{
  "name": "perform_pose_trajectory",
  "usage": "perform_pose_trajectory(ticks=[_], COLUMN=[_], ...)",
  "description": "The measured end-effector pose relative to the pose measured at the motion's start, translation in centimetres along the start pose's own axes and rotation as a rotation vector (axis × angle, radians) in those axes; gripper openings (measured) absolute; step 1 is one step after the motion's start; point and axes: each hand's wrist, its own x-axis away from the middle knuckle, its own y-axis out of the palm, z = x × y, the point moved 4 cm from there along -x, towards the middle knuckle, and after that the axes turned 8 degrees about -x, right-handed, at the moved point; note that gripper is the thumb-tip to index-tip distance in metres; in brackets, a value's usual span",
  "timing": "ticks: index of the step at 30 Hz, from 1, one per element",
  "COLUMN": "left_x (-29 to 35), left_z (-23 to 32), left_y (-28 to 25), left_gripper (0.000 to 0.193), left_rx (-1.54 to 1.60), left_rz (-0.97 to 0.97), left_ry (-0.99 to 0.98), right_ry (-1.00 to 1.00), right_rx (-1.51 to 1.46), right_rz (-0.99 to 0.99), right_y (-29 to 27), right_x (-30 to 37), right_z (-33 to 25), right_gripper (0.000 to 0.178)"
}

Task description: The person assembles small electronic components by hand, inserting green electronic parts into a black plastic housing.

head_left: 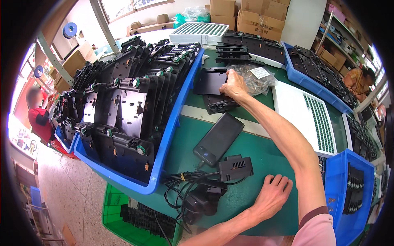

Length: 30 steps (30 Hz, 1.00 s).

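Observation:
My right hand (233, 85) reaches far across the green table (262, 156) and grips the edge of a flat black plastic part (210, 81), beside a clear bag of small metal pieces (254, 80). Another black part (219, 105) lies just below that hand. My left hand (271, 196) rests flat on the table near the front edge, fingers spread, holding nothing. Close to it sit a small black box with vents (235, 167) and a dark phone-like slab (218, 138).
A large blue bin (172, 135) full of upright black parts stands at left. A white tray (305, 119) with green pieces lies at right, more blue bins (340, 192) beyond. Tangled black cables (184, 184) lie near the front. A green crate (119, 221) sits below. Other people work at left and far right.

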Motion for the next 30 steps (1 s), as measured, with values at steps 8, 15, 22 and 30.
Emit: perform_pose_trajectory(ticks=[8, 15, 22, 30], left_x=[-0.1, -0.2, -0.3, -0.2], left_z=[-0.6, -0.3, 0.0, -3.0], left_y=[0.2, 0.2, -0.3, -1.3], left_gripper=[0.042, 0.046, 0.031, 0.027], left_rx=[0.005, -0.053, 0.083, 0.303], left_rz=[0.005, 0.001, 0.051, 0.298], left_ry=[0.012, 0.042, -0.014, -0.254], right_ry=[0.166, 0.226, 0.066, -0.707], right_rx=[-0.424, -0.395, -0.746, 0.062], right_rz=[-0.111, 0.028, 0.058, 0.218], right_y=[-2.6, 2.5, -0.8, -20.8], right_x=[1.1, 0.6, 0.8, 18.3], right_z=[1.1, 0.8, 0.9, -4.6], right_gripper=[0.021, 0.031, 0.032, 0.025])
